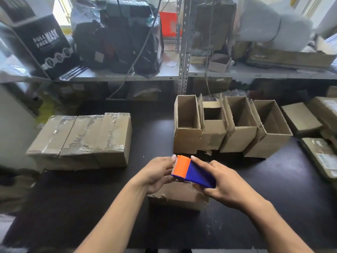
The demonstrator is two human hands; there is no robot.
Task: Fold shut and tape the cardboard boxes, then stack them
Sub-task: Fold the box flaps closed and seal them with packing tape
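Both hands hold a tape dispenser (191, 170) directly above the small cardboard box (177, 197): right hand (221, 181) grasps its blue body, left hand (158, 172) pinches the orange end, long axis running left-right.

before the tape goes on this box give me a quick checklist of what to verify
1. Tape dispenser in hand: ok, right hand grips it and left hand pinches its orange end.
2. Box under the hands folded shut: cannot tell, the hands hide its top.
3. Tape end pulled free: cannot tell.
4. Room on the table around the box: ok.
5. Taped boxes on the left ready to stack on: ok.
6. Open boxes behind left to do: not ok, four untaped.
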